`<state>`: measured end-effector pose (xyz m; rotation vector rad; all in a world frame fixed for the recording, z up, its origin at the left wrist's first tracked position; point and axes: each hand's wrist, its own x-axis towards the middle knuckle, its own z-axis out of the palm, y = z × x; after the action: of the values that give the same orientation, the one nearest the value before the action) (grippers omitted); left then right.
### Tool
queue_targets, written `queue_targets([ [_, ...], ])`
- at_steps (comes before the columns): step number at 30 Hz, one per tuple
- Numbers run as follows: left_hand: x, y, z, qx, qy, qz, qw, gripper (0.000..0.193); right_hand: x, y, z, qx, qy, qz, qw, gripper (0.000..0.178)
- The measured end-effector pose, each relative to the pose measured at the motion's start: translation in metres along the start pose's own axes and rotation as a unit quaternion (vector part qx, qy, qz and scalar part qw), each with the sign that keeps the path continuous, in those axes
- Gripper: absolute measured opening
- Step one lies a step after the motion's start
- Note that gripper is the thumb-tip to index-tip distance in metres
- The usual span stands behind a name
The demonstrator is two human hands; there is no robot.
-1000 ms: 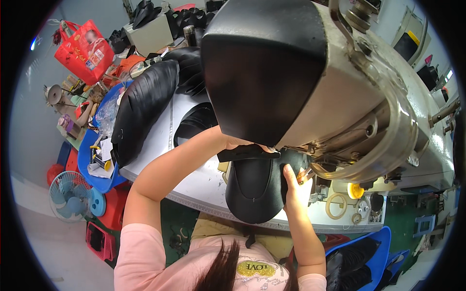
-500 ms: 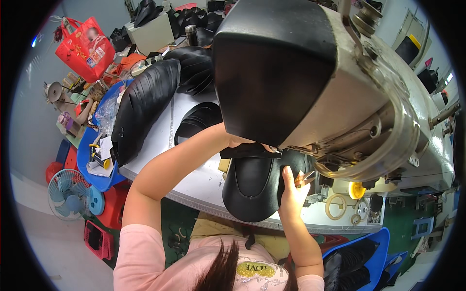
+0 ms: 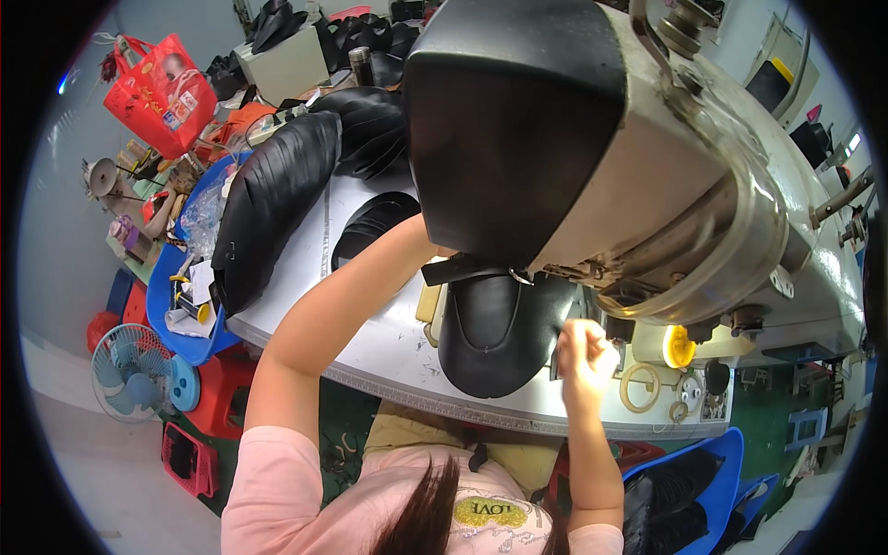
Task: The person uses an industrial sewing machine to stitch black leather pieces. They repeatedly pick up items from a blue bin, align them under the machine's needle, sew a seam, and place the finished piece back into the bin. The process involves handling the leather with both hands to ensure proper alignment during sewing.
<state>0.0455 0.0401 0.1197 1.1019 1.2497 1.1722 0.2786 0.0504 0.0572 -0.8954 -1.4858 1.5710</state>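
A black leather piece with a rounded front and a U-shaped seam lies under the sewing machine head. Across its far end runs a black strap, with a small metal ring beside it. My left hand reaches in behind the machine head by the strap; its fingers are hidden. Just right of the leather piece, my right hand is raised with its fingers curled closed. Whatever it holds, if anything, I cannot make out.
Stacks of black leather pieces lie on the white table to the left. A yellow bobbin-like wheel and a tan ring are at the right. Blue bins, a fan and a red bag surround the table.
My right hand has come off the leather piece, moving right and curling closed; the small snips seen in it earlier no longer show clearly. The leather piece has shifted slightly right and away.
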Motion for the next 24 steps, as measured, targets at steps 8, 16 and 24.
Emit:
queue_targets([
  [8,0.003,0.003,0.001,0.005,-0.007,-0.008,1.0,0.034,0.017,-0.137,-0.292,-0.454,0.53,-0.466,0.544,0.019],
  [16,0.003,0.0,0.0,-0.001,-0.017,-0.01,1.0,0.032,0.084,-0.164,-0.567,-0.385,0.435,-0.206,0.788,0.038],
  [24,0.009,-0.001,0.001,-0.002,-0.032,-0.01,0.999,0.029,0.076,-0.05,-0.557,-0.226,0.415,-0.41,0.78,0.035],
])
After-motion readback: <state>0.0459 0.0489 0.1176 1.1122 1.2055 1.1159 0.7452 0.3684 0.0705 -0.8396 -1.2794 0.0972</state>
